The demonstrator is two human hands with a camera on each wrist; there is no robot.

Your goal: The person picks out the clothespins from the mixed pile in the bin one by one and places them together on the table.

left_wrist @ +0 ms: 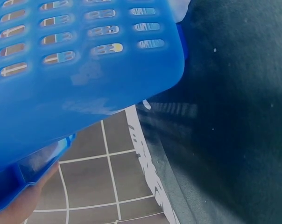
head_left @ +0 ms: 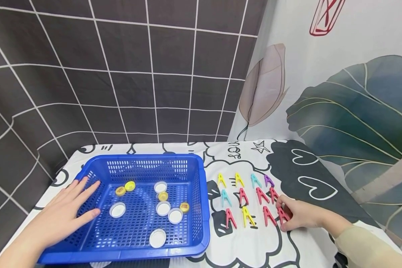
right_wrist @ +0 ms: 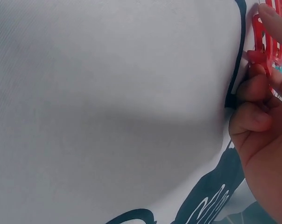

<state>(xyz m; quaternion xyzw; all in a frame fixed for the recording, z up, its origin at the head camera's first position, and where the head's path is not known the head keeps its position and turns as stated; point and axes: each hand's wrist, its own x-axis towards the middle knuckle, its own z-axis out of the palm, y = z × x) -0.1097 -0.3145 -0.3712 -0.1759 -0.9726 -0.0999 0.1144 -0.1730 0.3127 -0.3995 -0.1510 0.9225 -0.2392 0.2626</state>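
Observation:
My left hand (head_left: 61,213) lies over the left rim of a blue plastic basket (head_left: 120,255), fingers spread and straight. The basket's slotted outer wall (left_wrist: 117,77) fills much of the left wrist view. On the cloth to the right, my right hand (head_left: 303,214) pinches a red clothespin (head_left: 283,215) at the near right corner of several rows. In the right wrist view, thumb and fingers meet round this clothespin (right_wrist: 258,35). Close beside it are another red clothespin (head_left: 269,216) and, just behind, a red one (head_left: 273,194) partly overlapped by the fingers.
White bottle caps (head_left: 158,238) and yellow caps (head_left: 120,191) are scattered in the basket. Yellow (head_left: 247,216), turquoise (head_left: 225,197) and purple (head_left: 268,181) clothespins lie among the red ones. A dark tiled-pattern curtain (head_left: 174,89) hangs behind the table.

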